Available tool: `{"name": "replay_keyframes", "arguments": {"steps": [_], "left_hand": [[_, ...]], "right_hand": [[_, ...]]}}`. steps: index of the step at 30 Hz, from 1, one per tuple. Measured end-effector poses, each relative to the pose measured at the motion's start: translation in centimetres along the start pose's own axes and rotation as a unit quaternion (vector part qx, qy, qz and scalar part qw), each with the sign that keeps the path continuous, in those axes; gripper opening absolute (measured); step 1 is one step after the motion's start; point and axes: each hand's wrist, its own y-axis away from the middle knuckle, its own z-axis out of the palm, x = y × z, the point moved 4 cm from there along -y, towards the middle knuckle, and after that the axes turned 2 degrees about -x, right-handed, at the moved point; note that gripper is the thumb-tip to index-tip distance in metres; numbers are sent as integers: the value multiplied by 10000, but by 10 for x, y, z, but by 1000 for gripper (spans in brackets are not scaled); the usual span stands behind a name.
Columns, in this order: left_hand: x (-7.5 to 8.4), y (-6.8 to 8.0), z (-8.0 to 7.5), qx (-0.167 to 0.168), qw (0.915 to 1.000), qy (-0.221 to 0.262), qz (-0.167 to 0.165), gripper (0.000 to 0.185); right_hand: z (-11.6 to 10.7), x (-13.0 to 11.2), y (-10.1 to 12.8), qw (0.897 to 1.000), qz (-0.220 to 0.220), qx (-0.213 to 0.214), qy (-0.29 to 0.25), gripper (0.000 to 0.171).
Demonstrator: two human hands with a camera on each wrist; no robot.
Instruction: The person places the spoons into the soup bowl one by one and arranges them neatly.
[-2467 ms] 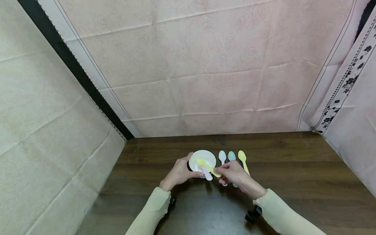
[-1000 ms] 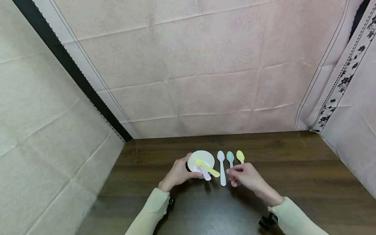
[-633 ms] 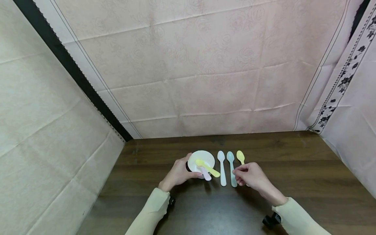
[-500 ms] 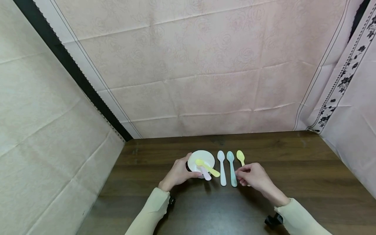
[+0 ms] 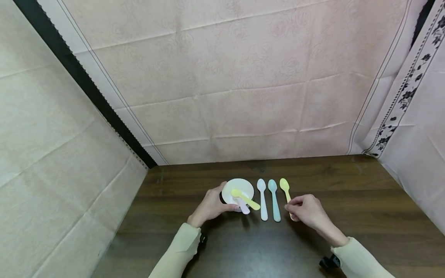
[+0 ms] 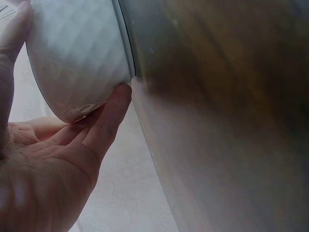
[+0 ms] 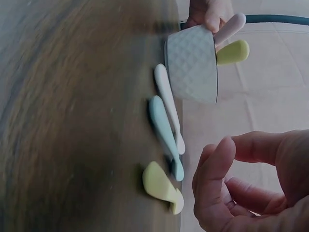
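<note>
My left hand (image 5: 210, 204) grips a white bowl (image 5: 243, 184) with a quilted outer wall, thumb on the near side and fingers round the far side. Two spoons lean in the bowl, handles over its near rim: a yellow spoon (image 5: 251, 202) and a pale pink spoon (image 5: 243, 206). To the bowl's right lie a white spoon (image 5: 263, 200), a light blue spoon (image 5: 274, 200) and another yellow spoon (image 5: 284, 186) in a row. Over that last spoon's handle hovers my right hand (image 5: 308, 210). Its fingers are loosely bent, and the right wrist view shows nothing held between them.
The dark brown wooden table (image 5: 194, 173) ends at a pale cloth backdrop (image 5: 243, 96). Another cloth (image 5: 69, 154) hangs at the left, and one with a black floral border (image 5: 410, 92) at the right. Both wrists carry black devices under light sleeves.
My right hand has let go of the yellow spoon now leaning in the bowl and moved right, past the white and blue spoons, to the last yellow one. The left hand keeps its grip on the bowl.
</note>
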Motion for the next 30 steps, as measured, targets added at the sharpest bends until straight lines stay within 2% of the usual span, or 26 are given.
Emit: {"name": "replay_keyframes", "arguments": {"steps": [7,17,30], "left_hand": [[0,-1,0,9,10000,34,30,107],[0,0,0,7,10000,9,42,104],[0,-1,0,-10,10000,83,2,107]], "right_hand": [[-4,4,-1,9982,-145,263,527,17],[-7,10,-2,9922,-349,407,1122,13],[-9,19,-5,9867,-374,519,1492,16]]}}
